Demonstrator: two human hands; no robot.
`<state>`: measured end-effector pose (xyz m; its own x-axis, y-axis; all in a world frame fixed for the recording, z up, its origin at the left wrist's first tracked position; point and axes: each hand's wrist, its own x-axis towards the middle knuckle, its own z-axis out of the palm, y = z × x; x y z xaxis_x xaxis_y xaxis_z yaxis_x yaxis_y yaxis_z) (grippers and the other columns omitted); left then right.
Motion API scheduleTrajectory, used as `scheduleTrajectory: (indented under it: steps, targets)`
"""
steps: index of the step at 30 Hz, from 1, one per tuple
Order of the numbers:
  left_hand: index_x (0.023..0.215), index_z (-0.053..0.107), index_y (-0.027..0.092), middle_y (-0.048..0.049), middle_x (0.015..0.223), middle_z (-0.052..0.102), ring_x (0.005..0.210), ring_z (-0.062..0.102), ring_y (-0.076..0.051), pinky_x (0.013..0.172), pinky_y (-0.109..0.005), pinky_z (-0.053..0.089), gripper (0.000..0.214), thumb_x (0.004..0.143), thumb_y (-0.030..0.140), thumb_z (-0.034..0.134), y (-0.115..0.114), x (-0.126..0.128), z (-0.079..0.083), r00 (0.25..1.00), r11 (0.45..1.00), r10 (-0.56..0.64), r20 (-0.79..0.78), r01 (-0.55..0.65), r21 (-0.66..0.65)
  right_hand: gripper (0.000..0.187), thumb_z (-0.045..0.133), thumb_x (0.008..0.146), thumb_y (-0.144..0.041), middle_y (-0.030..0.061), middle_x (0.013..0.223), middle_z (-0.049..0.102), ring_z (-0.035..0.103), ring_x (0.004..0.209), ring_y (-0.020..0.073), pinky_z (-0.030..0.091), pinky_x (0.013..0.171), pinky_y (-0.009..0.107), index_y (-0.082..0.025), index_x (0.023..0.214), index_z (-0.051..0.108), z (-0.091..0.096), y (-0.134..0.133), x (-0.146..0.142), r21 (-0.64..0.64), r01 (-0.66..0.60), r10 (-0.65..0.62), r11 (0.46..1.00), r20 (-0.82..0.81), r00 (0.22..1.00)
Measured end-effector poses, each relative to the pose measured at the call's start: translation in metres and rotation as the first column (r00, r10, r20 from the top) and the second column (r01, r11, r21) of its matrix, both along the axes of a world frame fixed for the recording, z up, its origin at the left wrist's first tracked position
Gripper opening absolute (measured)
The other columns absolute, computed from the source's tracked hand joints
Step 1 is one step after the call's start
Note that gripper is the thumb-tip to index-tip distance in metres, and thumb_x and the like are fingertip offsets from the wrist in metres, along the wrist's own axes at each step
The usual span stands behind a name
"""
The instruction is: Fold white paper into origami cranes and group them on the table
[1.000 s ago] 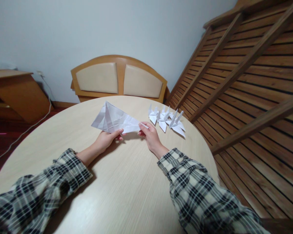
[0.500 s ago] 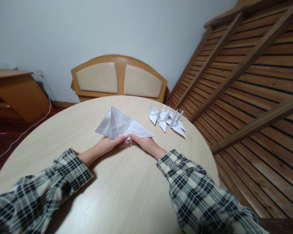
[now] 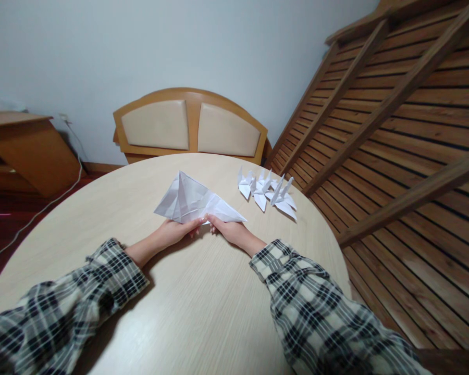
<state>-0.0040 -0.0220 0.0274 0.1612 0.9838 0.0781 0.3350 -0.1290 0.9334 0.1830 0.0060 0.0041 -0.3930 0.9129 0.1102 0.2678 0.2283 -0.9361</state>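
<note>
A creased sheet of white paper (image 3: pixel 195 200), folded into a broad triangular shape, is held just above the table with its peak pointing away from me. My left hand (image 3: pixel 175 230) pinches its near edge, thumb on top and fingers curled below. Close beside it, my right hand (image 3: pixel 232 230) grips the same edge to the right of the middle, its thumb nearly meeting the left one. Most of the fingers are hidden under the paper and palms. Several folded white paper cranes (image 3: pixel 260 202) stand grouped to the right of the sheet.
The round pale wooden table (image 3: pixel 203 302) spreads beneath both arms. Behind it stands a headboard (image 3: pixel 193 120) with cream panels against the wall. Slatted wood panelling (image 3: pixel 406 151) leans along the right. A wooden desk (image 3: pixel 27 151) and a white cable (image 3: pixel 42 211) are at the left.
The paper's left tip and peak have shifted very slightly to the right and down. The right fingers beneath the edge have moved a little; both hands keep their hold.
</note>
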Motion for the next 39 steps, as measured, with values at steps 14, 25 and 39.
scheduleTrajectory:
  steps: [14,25,39]
  targets:
    - [0.054,0.056,0.023,-0.0024,0.051,0.055,0.052,0.051,-0.019,0.055,-0.031,0.043,0.04,0.077,0.053,0.064,0.003,-0.001,-0.002,0.995,0.998,0.04,-0.096,-0.035,0.048,0.061,0.056,0.079,-0.078,0.0011,0.057,0.06,0.057,0.055,0.0125,0.049,0.059,0.027,-0.019,0.062,0.059,0.0,-0.001,-0.005,-0.08,0.056,-0.067,0.995,-0.145,0.987]
    - [0.053,0.053,0.023,-0.0032,0.049,0.052,0.05,0.046,-0.017,0.051,-0.03,0.038,0.046,0.08,0.059,0.061,0.003,0.0,-0.001,0.996,0.995,-0.011,-0.086,0.02,0.097,0.069,0.049,0.075,-0.087,-0.0001,0.05,0.055,0.054,0.048,0.0118,0.047,0.053,0.027,-0.02,0.056,0.054,0.004,0.001,-0.005,-0.098,0.119,-0.137,0.988,-0.213,0.967]
    - [0.063,0.057,0.02,-0.0023,0.052,0.056,0.049,0.048,-0.015,0.048,-0.027,0.04,0.038,0.08,0.053,0.064,0.006,-0.002,-0.006,0.999,0.997,0.026,-0.033,-0.023,0.069,0.073,0.041,0.073,-0.092,-0.001,0.048,0.05,0.055,0.045,0.0128,0.04,0.045,0.026,-0.022,0.057,0.051,0.003,0.011,-0.003,-0.114,0.286,-0.307,0.951,-0.294,0.905]
